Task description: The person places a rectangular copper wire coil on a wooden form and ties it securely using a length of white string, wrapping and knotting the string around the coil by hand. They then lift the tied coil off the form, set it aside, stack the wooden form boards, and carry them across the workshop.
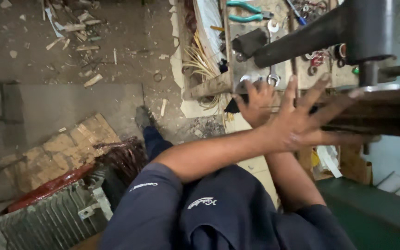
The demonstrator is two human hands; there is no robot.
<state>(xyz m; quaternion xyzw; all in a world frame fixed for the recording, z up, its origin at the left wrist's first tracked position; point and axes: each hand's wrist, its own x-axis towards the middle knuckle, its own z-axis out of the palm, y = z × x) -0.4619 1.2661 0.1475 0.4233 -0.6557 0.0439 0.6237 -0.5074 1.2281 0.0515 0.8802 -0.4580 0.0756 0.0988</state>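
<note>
My two forearms cross in front of me. My left hand (309, 122) is flat with its fingers spread wide, pressed against a dark rusty horizontal bar (385, 111) at the right. Behind it my right hand (258, 102) reaches to the edge of a cluttered workbench (209, 85), fingers apart, just below a small spanner (273, 78). Neither hand holds anything that I can see. A thick dark metal arm (311, 34) of a machine slants over the bench above both hands.
Green-handled pliers (244, 11), washers and small tools lie on the bench. At the lower left stands a finned grey motor housing (47, 222) with copper windings (123, 157), beside cardboard (65, 153). Wood scraps (79, 28) litter the floor. A green box (376, 213) sits lower right.
</note>
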